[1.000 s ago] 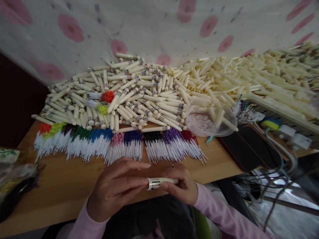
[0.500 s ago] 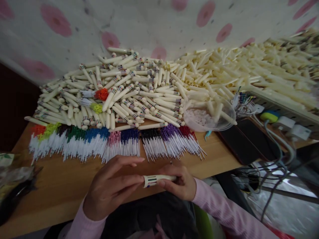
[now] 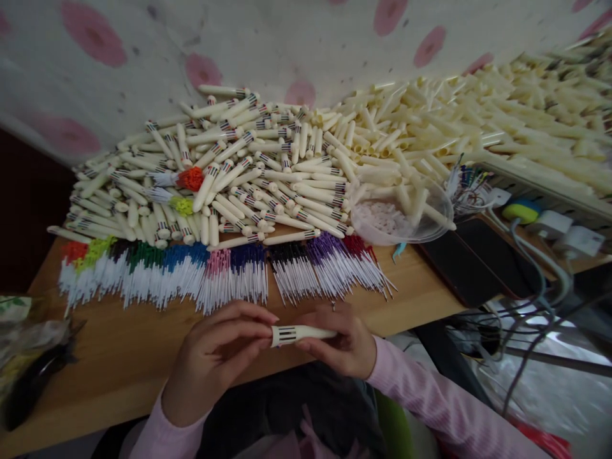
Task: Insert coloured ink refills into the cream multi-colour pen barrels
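Over the near edge of the wooden table [image 3: 119, 357], my right hand [image 3: 342, 341] grips a cream pen barrel [image 3: 299, 333] by its plain end. My left hand [image 3: 217, 357] has its fingertips pinched at the barrel's slotted end. Just beyond my hands lies a row of thin refills [image 3: 215, 274], sorted by colour of tip from orange and green through blue and pink to purple and red. Behind that row is a big heap of assembled pens [image 3: 229, 172] with coloured bands.
A heap of plain cream barrels [image 3: 478, 127] fills the back right. A clear bowl [image 3: 433, 207] holds small white parts. A dark phone [image 3: 471, 268], cables and chargers [image 3: 549, 233] lie at the right. Crumpled plastic bags [image 3: 29, 344] sit at the left edge.
My left fingers have curled in from a looser spread to pinch the barrel's slotted end. The barrel has turned slightly in my hands. The view has shifted a little.
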Motion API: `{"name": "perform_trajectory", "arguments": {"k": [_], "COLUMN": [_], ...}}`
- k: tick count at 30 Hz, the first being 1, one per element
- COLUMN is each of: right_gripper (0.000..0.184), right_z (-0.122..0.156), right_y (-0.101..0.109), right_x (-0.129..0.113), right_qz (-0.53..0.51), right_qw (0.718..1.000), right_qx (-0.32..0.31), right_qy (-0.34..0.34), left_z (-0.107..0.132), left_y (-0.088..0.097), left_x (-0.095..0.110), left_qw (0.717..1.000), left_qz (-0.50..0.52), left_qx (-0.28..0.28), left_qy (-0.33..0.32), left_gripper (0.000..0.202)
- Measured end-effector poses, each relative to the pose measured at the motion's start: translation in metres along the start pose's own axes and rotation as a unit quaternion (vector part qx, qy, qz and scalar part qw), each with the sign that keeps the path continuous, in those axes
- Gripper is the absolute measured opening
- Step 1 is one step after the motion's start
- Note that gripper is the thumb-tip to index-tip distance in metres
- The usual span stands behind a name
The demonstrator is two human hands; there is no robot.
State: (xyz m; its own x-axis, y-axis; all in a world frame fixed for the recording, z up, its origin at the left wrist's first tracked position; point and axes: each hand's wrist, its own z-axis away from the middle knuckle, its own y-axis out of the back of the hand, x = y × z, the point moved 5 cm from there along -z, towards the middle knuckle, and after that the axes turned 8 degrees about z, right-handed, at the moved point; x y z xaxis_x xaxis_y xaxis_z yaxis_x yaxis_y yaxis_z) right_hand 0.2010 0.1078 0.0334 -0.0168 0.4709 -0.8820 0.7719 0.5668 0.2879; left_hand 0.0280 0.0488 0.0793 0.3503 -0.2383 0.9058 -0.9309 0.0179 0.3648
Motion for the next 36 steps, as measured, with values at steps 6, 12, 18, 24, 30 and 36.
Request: {"name": "perform_trajectory", "arguments": {"k": [6, 12, 18, 24, 30, 36], "right_gripper": [0.018, 0.017, 0.020, 0.021, 0.020, 0.019], "right_z": [0.001, 0.000, 0.002, 0.001, 0.000, 0.003], "right_y": [-0.001, -0.002, -0.004, -0.004, -0.005, -0.006], "right_x": [0.003, 0.003, 0.006, 0.007, 0.005, 0.008], "right_qz": [0.010, 0.039, 0.030, 0.046, 0.056, 0.056], "right_qw": [1.000, 0.999, 0.998, 0.998, 0.997, 0.996], "right_qx": [0.000, -0.014, -0.038, -0.032, -0.056, -0.058], "right_qy": [-0.016, -0.017, -0.028, -0.041, -0.025, -0.029], "left_z": [0.003, 0.002, 0.002, 0.011, 0.001, -0.009], "left_y": [-0.007, -0.004, -0.001, -0.009, 0.000, 0.003], "left_x": [-0.012, -0.020, -0.015, -0.028, -0.019, -0.007], "left_qw": [0.991, 0.991, 0.999, 0.979, 1.000, 0.996], "left_qz": [0.080, 0.069, 0.032, 0.148, -0.005, -0.026], "left_qx": [0.043, 0.032, -0.017, 0.046, -0.026, -0.061], "left_qy": [0.101, 0.113, 0.040, 0.129, 0.007, -0.064], "left_gripper": [0.019, 0.017, 0.017, 0.013, 0.016, 0.020]}}
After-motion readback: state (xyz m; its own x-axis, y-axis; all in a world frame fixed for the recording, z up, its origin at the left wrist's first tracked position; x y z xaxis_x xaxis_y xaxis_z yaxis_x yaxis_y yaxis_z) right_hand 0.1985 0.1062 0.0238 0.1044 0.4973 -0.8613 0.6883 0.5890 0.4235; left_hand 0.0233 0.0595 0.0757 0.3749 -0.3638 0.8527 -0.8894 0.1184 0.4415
